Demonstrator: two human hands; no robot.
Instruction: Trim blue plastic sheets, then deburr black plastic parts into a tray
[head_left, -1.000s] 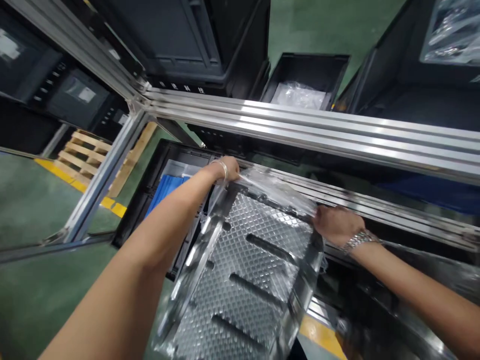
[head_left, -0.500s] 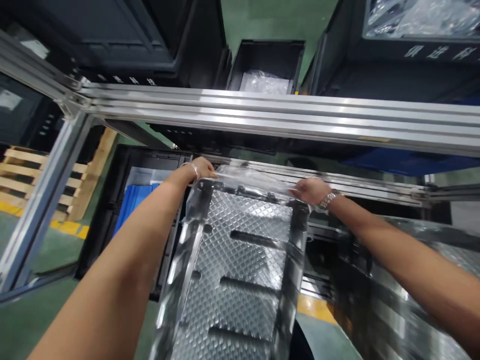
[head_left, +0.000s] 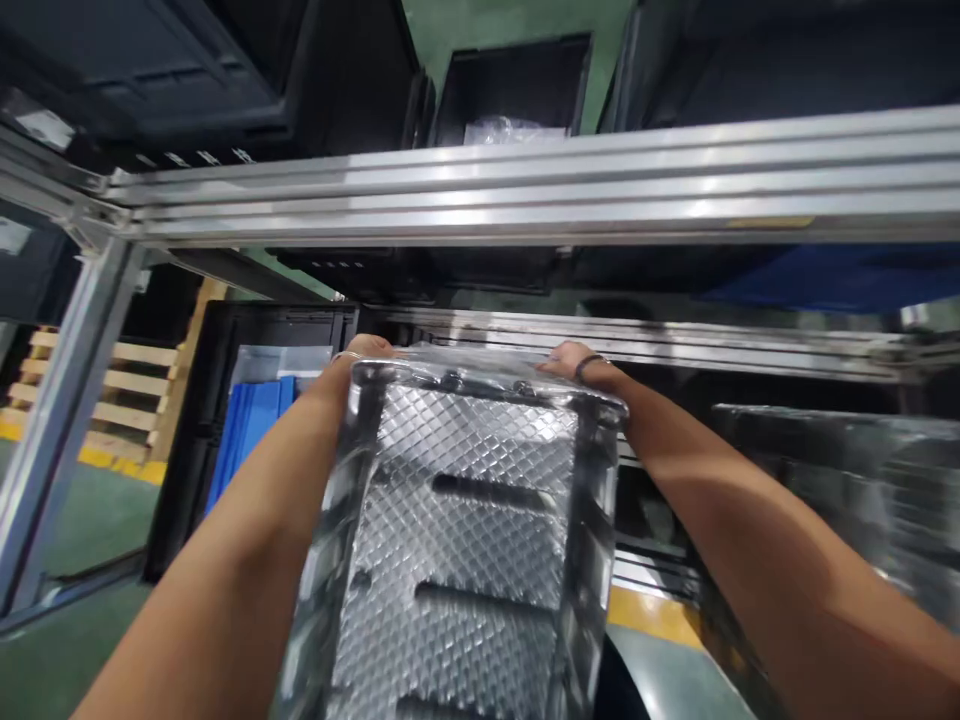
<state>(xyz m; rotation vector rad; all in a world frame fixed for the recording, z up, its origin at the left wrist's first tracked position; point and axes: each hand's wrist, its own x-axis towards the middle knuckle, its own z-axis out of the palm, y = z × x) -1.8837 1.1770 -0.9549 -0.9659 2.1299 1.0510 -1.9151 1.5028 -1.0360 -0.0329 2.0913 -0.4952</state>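
At far edge of silver quilted panel, grips clear film with left hand and right hand, both nearly closed, near opposite corners; fingertips partly hidden. Extends between forearms toward bottom of view, near end cut off; shows dark slots across quilting. Left of panel, holds blue pieces inside black crate. Beyond hands, runs crosswise as metal rail.

Light: moderate | Glare: silvery tray, upper rail | Shadow: beneath rail | Focus: softly blurred
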